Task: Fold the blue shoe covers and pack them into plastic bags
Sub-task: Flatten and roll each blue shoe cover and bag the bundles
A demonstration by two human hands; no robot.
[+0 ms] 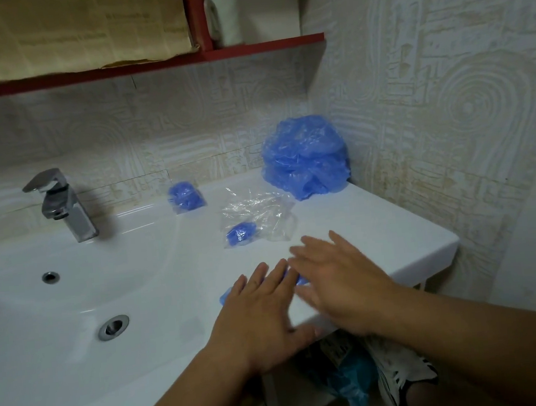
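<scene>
**Left hand** [263, 304]: grip fully open, fingers straight and close together, palm down. It presses flat on a blue shoe cover [225, 297] at the front of the white table [394, 239], beside the basin [73, 303].

**Right hand** [336, 278]: grip likewise open, fingers straight and spread, palm down over the same cover, holding nothing. It is blurred, so I cannot tell whether it touches the cover.

**Arms:** both forearms reach in from the near edge, with the hands side by side.

**Shoe cover:** mostly hidden under the hands. Only blue slivers show, one by the left fingers and one between the hands.

**Clear plastic bag** [258, 217]: just beyond the hands, with one folded cover [240, 235] in its near corner.

**Second packed bag** [186, 197]: by the wall.

**Loose blue pile** [304, 156]: in the back corner.

**Tap** [60, 203]: to the left.

**Under the table:** blue plastic [352, 381] and a shoe [405, 382], dim and partly cut off.
</scene>
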